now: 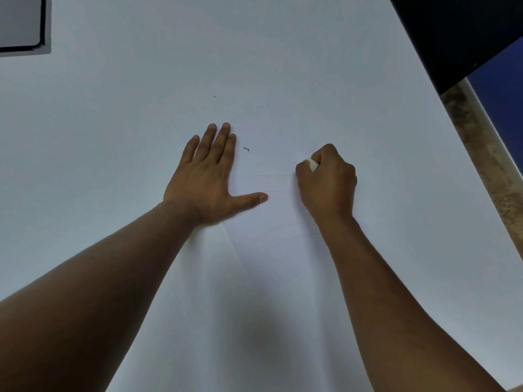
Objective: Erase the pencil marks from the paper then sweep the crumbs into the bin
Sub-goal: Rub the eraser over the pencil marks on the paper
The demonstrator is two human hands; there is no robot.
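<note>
A white sheet of paper [271,244] lies on the white table, its left edge running down from my left wrist. Faint pencil lines cross it between my hands. My left hand [209,176] lies flat on the paper's left edge, fingers spread, thumb pointing right. My right hand [327,181] is closed around a white eraser [313,164], of which only a corner shows between the fingers; the fist rests on the paper. A small dark crumb or mark [246,149] lies just right of my left fingertips. No bin is in view.
The white table [113,108] fills most of the view. A grey panel with a black border [22,24] sits at the top left corner. A dark object [458,32] overhangs the top right, and the table's right edge [464,154] runs diagonally beside a mottled floor.
</note>
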